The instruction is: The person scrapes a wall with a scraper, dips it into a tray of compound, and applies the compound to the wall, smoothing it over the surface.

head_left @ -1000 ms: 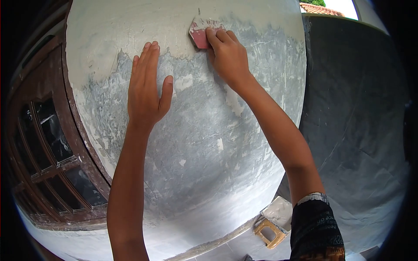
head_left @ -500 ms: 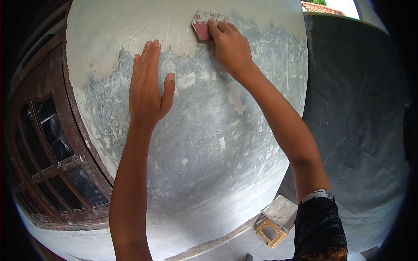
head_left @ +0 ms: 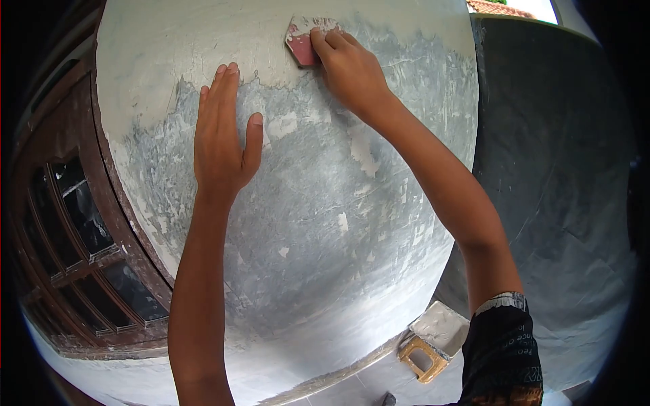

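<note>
My right hand (head_left: pixel 349 68) grips a flat reddish putty scraper (head_left: pixel 300 49), its face caked with whitish putty, against the upper wall (head_left: pixel 305 176). The scraper lies near the ragged edge where smooth cream putty above meets patchy grey plaster below. Left of it, my left hand (head_left: pixel 222 145) rests palm toward the wall, fingers stretched upward and thumb apart, holding nothing. Its fingertips reach the lower border of the cream coat.
A brown wooden window frame (head_left: pixel 128 223) with glass panes stands at the left. Dark sheeting (head_left: pixel 555 149) hangs at the right. Low down, a putty-smeared tub (head_left: pixel 443 326) sits by a yellowish stool (head_left: pixel 425 358) on the tiled floor (head_left: pixel 352 391).
My right hand and the scraper have shifted a little to the left along the wall. My left hand appears slightly further left, as the whole view has also shifted a little.
</note>
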Demonstrator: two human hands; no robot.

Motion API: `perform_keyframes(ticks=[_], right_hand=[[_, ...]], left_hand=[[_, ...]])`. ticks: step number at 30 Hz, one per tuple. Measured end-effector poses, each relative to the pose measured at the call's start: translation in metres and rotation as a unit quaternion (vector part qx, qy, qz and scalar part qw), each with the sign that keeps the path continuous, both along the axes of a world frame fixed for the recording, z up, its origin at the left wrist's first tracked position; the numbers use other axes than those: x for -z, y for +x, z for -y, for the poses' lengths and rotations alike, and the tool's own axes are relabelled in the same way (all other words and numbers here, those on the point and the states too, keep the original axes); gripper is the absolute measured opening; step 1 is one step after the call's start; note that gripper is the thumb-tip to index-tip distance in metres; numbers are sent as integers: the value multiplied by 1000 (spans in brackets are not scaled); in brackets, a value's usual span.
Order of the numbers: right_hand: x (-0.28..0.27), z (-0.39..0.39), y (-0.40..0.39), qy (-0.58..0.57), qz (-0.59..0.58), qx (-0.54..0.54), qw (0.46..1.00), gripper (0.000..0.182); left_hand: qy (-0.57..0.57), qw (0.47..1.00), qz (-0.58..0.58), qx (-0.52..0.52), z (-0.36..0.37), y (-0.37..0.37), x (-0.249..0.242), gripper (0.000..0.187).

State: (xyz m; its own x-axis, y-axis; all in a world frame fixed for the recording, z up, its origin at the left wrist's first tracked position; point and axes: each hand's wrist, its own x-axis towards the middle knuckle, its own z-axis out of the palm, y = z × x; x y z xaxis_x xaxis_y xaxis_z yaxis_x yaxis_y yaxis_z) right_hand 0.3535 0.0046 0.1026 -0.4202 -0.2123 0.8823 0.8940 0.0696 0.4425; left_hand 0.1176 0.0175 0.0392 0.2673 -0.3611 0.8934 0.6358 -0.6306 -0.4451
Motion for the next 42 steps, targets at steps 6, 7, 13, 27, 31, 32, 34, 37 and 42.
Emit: perform_keyframes(ticks=[6, 7, 13, 27, 31, 32, 34, 37, 42], right_hand=[[81, 36, -12, -96, 7, -65, 993, 48], [68, 40, -11, -74, -13, -69, 995, 49], [6, 6, 1, 11, -21, -1, 1000, 43], [6, 10, 2, 27, -30, -14, 999, 44], [70, 11, -7, -68, -20, -11, 997, 45], [94, 20, -10, -110, -19, -21, 994, 47], [103, 28, -5, -113, 2, -39, 993, 51], [56, 41, 5, -42, -38, -65, 996, 50], [-32, 9, 25, 18, -71, -31, 997, 26]], left_hand=[[-1, 1000, -7, 9, 0, 0, 0, 57], [-2, 1000, -7, 9, 0, 0, 0, 57], [10, 1000, 2, -9, -3, 0, -1, 57], [0, 1000, 4, -1, -2, 0, 0, 57], [-2, 1000, 9, 0, -2, 0, 0, 57], [-2, 1000, 8, 0, -2, 0, 0, 57], [1, 1000, 11, 1, -2, 1, -1, 57], [7, 1000, 1, 0, -4, 0, 0, 57], [-9, 1000, 9, -19, -3, 1, 1, 54]])
